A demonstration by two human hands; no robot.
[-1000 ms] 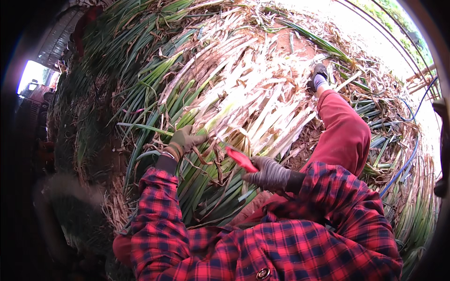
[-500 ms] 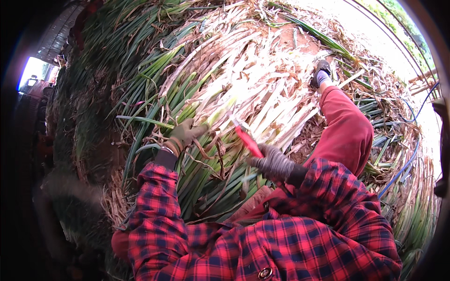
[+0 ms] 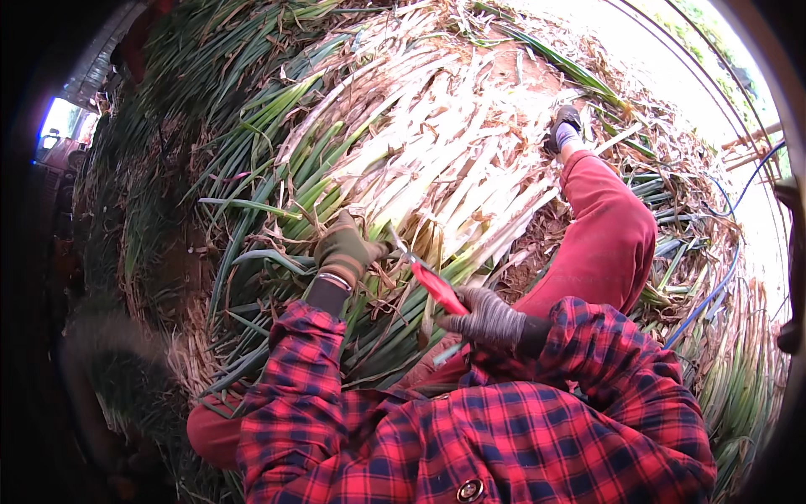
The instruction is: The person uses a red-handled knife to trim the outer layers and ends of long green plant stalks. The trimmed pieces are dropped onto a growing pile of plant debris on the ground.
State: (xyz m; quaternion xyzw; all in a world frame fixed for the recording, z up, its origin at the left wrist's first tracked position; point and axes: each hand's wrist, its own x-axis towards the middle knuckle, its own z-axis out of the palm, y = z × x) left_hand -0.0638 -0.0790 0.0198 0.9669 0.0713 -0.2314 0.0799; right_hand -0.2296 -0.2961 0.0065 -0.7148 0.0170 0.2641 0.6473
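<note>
My left hand [image 3: 346, 252], in an olive striped glove, reaches into a layer of green onions [image 3: 411, 197], its thumb and fingers bent around some stalks. Leaves partly hide the fingertips. My right hand [image 3: 491, 317], in a grey knitted glove, is closed on red-handled shears [image 3: 438, 288]. The metal blades point up and left among the leaves, close to my left thumb. Whether the blades touch a stalk, I cannot tell. Pale, dry leaves mix with the green ones around both hands.
Green onion leaves [image 3: 243, 59] pile up at the far left. My outstretched leg [image 3: 604, 227] in red trousers bounds the pile on the right. Beyond it lie a blue hose [image 3: 714, 294] and more onions [image 3: 739, 395]. Brown soil [image 3: 508, 67] shows at the far side.
My left hand has moved slightly right and nearer to me, closer to the shears. The shears have shifted a little left and nearer. The view has turned slightly.
</note>
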